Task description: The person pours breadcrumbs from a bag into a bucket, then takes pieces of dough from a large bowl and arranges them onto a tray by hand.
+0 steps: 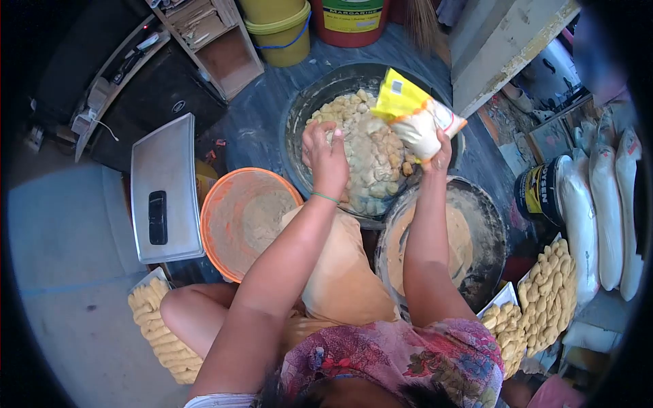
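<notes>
My right hand (439, 155) grips a yellow and white plastic bag of pale powder (416, 134), tilted over a large dark basin (294, 112). Inside the basin lie many small dough pieces (343, 109), with pale powder (371, 166) spread over the middle of them. My left hand (325, 149) is above the basin's left side, fingers bent and apart, with nothing visible in it. A green band circles that wrist. Whether the left fingertips touch the dough cannot be made out.
An orange-rimmed bucket (212, 234) holding powder stands left of my legs, a black basin (500, 234) with tan powder to the right. Trays of shaped dough (547, 292) and another dough stack (163, 323) flank me. Yellow buckets (282, 41) and a red margarine bucket (350, 24) stand behind.
</notes>
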A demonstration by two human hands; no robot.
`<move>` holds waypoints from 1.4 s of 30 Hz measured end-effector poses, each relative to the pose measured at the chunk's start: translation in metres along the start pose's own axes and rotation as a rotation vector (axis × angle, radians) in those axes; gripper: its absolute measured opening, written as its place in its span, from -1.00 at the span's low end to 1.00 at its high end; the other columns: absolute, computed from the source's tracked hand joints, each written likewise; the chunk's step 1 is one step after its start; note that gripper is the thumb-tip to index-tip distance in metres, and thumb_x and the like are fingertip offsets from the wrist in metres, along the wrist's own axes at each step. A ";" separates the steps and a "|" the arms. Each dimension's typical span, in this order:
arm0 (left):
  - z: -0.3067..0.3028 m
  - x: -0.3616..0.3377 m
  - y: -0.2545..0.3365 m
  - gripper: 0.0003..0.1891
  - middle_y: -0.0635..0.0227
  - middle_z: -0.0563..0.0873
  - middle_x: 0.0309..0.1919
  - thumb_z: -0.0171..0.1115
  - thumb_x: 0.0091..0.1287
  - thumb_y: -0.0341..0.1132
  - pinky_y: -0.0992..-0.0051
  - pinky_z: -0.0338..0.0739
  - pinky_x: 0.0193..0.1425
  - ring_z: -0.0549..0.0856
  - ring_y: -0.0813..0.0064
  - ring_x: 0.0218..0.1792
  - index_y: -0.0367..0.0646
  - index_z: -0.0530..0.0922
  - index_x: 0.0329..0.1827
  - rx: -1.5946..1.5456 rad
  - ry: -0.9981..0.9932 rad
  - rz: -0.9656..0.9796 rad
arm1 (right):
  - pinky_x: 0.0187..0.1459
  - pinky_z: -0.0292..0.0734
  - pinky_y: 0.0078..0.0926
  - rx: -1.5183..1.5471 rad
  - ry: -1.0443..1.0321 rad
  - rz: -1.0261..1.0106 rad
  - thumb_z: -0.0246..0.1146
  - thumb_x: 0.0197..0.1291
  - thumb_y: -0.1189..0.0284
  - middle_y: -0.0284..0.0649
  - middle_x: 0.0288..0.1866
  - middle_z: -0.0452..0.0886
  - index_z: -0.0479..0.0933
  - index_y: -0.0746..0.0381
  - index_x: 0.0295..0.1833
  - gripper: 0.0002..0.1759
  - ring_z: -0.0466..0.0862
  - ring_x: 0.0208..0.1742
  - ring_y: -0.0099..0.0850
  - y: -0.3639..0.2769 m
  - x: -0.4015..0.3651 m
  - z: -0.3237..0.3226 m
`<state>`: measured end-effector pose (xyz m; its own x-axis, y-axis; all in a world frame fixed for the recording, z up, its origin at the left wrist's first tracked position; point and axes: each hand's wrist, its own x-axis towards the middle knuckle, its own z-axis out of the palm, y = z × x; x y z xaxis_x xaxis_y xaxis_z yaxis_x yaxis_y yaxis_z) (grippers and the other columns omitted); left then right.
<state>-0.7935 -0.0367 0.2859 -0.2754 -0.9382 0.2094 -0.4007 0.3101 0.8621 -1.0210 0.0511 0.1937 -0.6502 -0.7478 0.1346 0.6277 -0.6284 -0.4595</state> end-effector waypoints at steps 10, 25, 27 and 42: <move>-0.005 0.003 -0.009 -0.80 0.18 0.46 0.19 0.09 0.38 -0.26 0.21 0.11 0.37 0.37 0.16 0.28 -0.12 0.55 -0.05 0.080 0.130 0.056 | 0.36 0.30 -0.04 0.077 0.312 -0.385 0.18 0.12 0.26 -0.08 0.33 0.43 0.24 0.26 0.39 -0.29 0.44 0.32 -0.08 0.024 0.075 0.002; 0.008 -0.006 0.009 -0.78 0.25 0.41 0.19 0.04 0.40 -0.28 0.17 -0.04 0.37 0.29 0.22 0.29 -0.06 0.47 0.04 0.004 0.008 0.061 | 0.35 0.31 -0.05 0.085 0.329 -0.300 0.21 0.11 0.30 -0.09 0.33 0.43 0.21 0.24 0.42 -0.26 0.45 0.31 -0.08 -0.003 0.018 -0.040; 0.010 -0.007 0.009 -0.79 0.26 0.42 0.17 0.05 0.39 -0.28 0.17 -0.03 0.36 0.30 0.22 0.28 -0.06 0.46 0.03 0.027 0.016 0.064 | 0.35 0.30 -0.05 0.069 0.293 -0.304 0.19 0.12 0.30 -0.11 0.32 0.44 0.24 0.23 0.40 -0.29 0.45 0.31 -0.09 0.002 0.035 -0.029; 0.018 0.001 0.005 -0.82 0.31 0.50 0.07 0.08 0.37 -0.29 0.17 0.06 0.30 0.36 0.24 0.21 -0.02 0.49 0.00 0.003 0.086 0.103 | 0.08 0.56 -0.06 0.731 0.419 0.002 0.07 0.25 0.18 -0.12 0.14 0.58 0.47 0.23 0.18 -0.52 0.58 0.11 -0.11 0.094 0.029 -0.007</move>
<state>-0.8117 -0.0330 0.2817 -0.2394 -0.9110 0.3357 -0.3768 0.4058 0.8327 -0.9836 -0.0284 0.1485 -0.6636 -0.6982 -0.2686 0.6542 -0.7158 0.2443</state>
